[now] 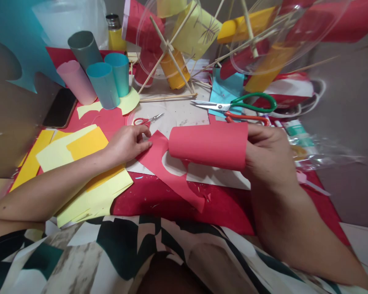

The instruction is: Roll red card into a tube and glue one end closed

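Observation:
A red paper tube [208, 146] lies level above the work surface, with my right hand [271, 157] closed on its right end. Some of that hand's fingers are hidden behind or inside the tube. My left hand [127, 143] rests loosely at the upper left edge of a red paper scrap [171, 175], its thumb and curled forefinger apart. Rounded cut-outs show in that scrap, which lies partly beneath the tube. Small red-handled scissors [147, 120] are just beyond my left fingers. Large green-handled scissors [248, 104] lie behind the tube, their blades pointing left.
Blue paper tubes [101, 85], a pink tube [76, 83] and a dark tube [85, 49] stand at back left beside a phone [59, 108]. Yellow sheets [98, 196] lie under my left forearm. A stick frame [168, 49] with paper tubes and clear discs rises behind.

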